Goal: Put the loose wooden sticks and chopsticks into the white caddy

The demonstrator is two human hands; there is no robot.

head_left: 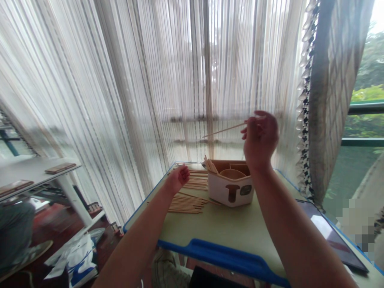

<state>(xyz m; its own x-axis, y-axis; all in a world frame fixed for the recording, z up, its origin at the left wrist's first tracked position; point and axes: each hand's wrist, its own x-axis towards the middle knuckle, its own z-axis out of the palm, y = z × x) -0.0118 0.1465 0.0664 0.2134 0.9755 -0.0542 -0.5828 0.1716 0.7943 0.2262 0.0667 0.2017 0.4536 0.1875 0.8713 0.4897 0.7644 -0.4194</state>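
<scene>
In the head view, my right hand (261,136) is raised above the holder and closed around one end of a wooden chopstick (223,130). The chopstick points left and slightly down. My left hand (179,178) hovers by the far group of chopsticks (196,183) with its fingers curled; whatever lies inside them, if anything, is hidden. Nearer to me lies a second group of chopsticks (186,204), side by side on the table. A white and brown holder (217,190) with compartments stands right of them, with several light wooden pieces (211,165) upright in its left part.
The small table (234,228) has a blue rim. A slim shiny metal utensil (192,163) lies along its far edge. A tablet-like dark device (333,236) lies at the right. Sheer curtains (168,80) hang behind. Another person's leg (16,232) shows at left beneath a white table (27,172).
</scene>
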